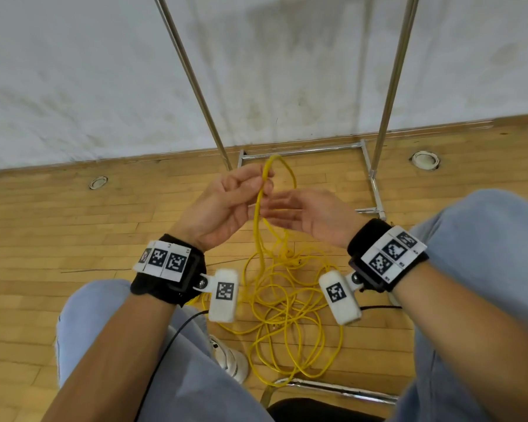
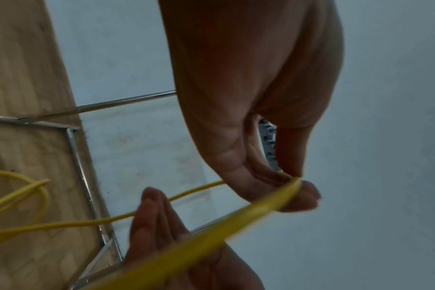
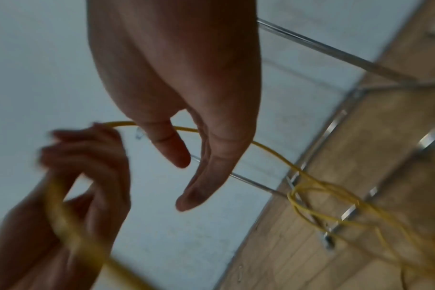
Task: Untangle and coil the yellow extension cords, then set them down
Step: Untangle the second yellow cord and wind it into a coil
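A tangled heap of thin yellow cord [image 1: 287,306] lies on the wooden floor between my knees. One loop of it [image 1: 282,169] rises to chest height. My left hand [image 1: 226,202] pinches that loop between thumb and fingertips; the left wrist view shows the pinch [image 2: 296,188] and the cord [image 2: 211,235] running from it. My right hand [image 1: 305,214] hovers just right of the loop with its fingers straight and relaxed, holding nothing; the right wrist view shows its fingers [image 3: 204,176] in front of the cord arc [image 3: 268,149].
A chrome rack frame [image 1: 305,150] stands on the floor against the white wall, with two upright poles [image 1: 195,83]. A chrome bar [image 1: 333,388] lies near my seat. My left shoe [image 1: 232,357] is beside the cord heap. Two round floor sockets [image 1: 425,159] sit near the wall.
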